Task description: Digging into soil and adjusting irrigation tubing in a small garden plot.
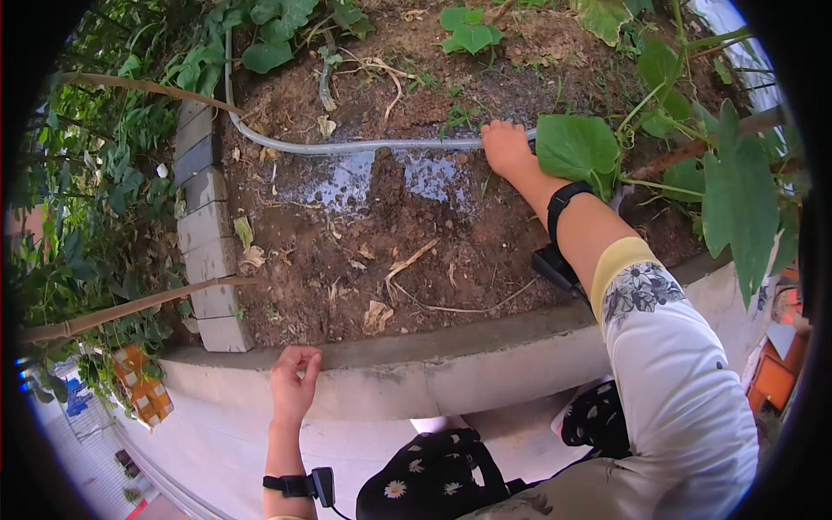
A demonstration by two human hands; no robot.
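My right hand (506, 146) is stretched out over the soil bed, with its fingers around a grey hose (364, 147). The hose runs along the bed and bends away at the left; its end by my hand is hidden behind a broad green leaf (578, 146). Two patches of standing water (432, 175) lie just below the hose, with a ridge of wet soil (388, 177) between them. My left hand (296, 377) is loosely curled at the bed's concrete edge (455, 341), and nothing shows in its fingers.
Grey blocks (205, 227) border the bed at the left. Wooden poles (149, 302) jut in over them, beside dense foliage (97, 188). Leafy vines (741, 188) hang at the right. Dry stalks (409, 260) and a small seedling (470, 36) are on the soil.
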